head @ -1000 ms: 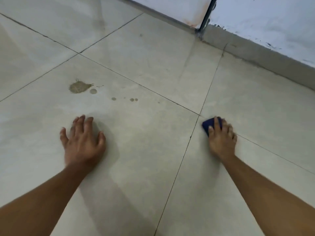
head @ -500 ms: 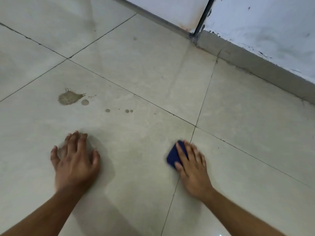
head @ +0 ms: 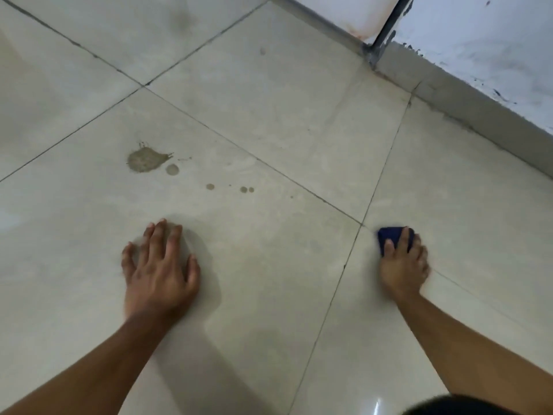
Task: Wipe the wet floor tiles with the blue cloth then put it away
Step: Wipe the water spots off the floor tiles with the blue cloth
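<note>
The blue cloth point(head: 389, 236) lies bunched on the pale floor tiles point(head: 269, 250), just right of a grout crossing. My right hand point(head: 404, 265) presses down on it with straight fingers, and most of the cloth is hidden under the palm. Flat on the tile to the left, my left hand point(head: 160, 271) rests with its fingers spread and holds nothing. A brownish wet patch point(head: 145, 160) with a few small drops point(head: 244, 189) beside it lies beyond my left hand.
A grey skirting point(head: 463, 115) and a white scuffed wall point(head: 478, 49) run along the upper right. A dark vertical frame post point(head: 386, 31) meets the floor at the corner. Dark grout lines point(head: 338, 292) cross the tiles. A dark shape point(head: 449, 405) shows at the bottom right edge.
My right hand has slid the cloth to the right, from left of the grout line back across it. My left hand stays planted on the tile.
</note>
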